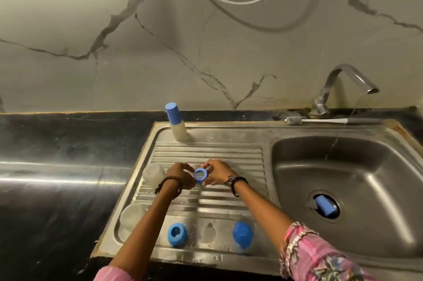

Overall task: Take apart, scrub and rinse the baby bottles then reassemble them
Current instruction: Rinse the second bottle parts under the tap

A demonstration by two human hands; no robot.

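Bottle collar (200, 175), blue, sits pinched between my left hand (182, 176) and right hand (217, 174) over the middle of the drainboard (240, 157), so drips fall there. I judge I'm working its teat, which I cannot see; other parts dry nearer me

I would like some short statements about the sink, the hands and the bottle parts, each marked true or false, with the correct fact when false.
1. Both hands hold one blue ring over the ribbed drainboard. True: the left hand and right hand pinch it between them.
2. A blue cap lies in the sink's drain. True.
3. The bottle brush stands inside the basin. False: it lies flat on the rim behind the basin, near the tap.
4. The capped bottle lies on its side. False: it stands upright at the drainboard's far edge.
5. A second blue ring rests on the drainboard's near edge. True.
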